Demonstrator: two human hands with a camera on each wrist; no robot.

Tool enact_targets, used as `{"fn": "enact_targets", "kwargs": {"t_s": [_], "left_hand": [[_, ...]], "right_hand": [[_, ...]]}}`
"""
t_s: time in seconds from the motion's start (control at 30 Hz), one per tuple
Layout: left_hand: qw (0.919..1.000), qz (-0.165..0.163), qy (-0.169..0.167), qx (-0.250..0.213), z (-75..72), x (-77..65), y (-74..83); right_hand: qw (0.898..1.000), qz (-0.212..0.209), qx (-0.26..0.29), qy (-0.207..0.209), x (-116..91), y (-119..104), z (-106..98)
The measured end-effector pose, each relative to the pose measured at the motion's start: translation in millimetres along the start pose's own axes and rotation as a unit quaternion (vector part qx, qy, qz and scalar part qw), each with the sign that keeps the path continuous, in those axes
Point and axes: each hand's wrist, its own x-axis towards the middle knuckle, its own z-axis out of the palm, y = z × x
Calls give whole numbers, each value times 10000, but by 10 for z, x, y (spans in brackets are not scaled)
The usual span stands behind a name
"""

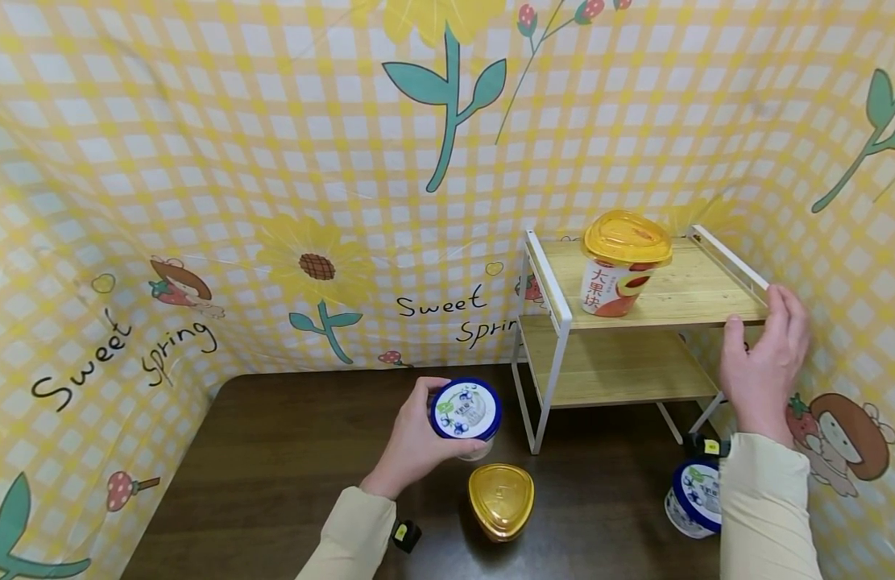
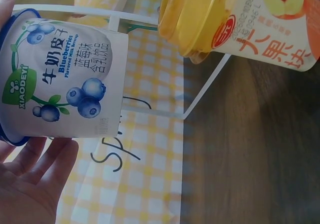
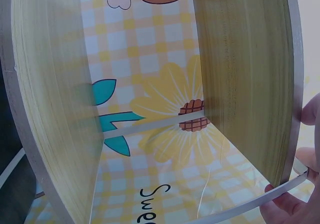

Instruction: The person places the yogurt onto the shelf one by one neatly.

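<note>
My left hand (image 1: 412,441) grips a blue-lidded blueberry milk cup (image 1: 466,411) by its sides above the dark table. The left wrist view shows the printed wall of this cup (image 2: 70,79), with fingers bent round it at the lid end. My right hand (image 1: 769,362) holds the front right corner of a two-tier wooden shelf (image 1: 697,294) with a white frame. Seen from the right wrist, the thumb (image 3: 285,206) lies against the white rail, and fingers are on the board's other side. A yellow-lidded fruit cup (image 1: 621,270) stands upright on the top board.
A second yellow-lidded cup (image 1: 501,501) stands on the table (image 1: 273,475) in front of my left hand. Another blue-lidded cup (image 1: 689,503) is by my right sleeve, partly hidden. Checked yellow cloth (image 1: 389,225) covers the walls behind and at both sides.
</note>
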Motion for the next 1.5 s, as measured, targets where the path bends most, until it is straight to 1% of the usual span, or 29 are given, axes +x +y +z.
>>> {"fn": "enact_targets", "kwargs": {"t_s": [0.2,0.8,0.97,1.27,1.5], "left_hand": [[10000,26,-44,5,30,6,18],[9995,198,-223,-99,145,33,94],[9992,199,-302,-151,180,36,100],[9987,241,-433,-86,232,30,127],[9987,152,-482,-24,274,28,171]], "right_hand": [[9999,-93,51,92,3,15,16],[9999,-60,102,58,16,10,25],[9999,-45,101,41,13,3,23],[10000,-35,79,48,-6,-4,12],[9999,-36,94,64,-8,0,8]]}}
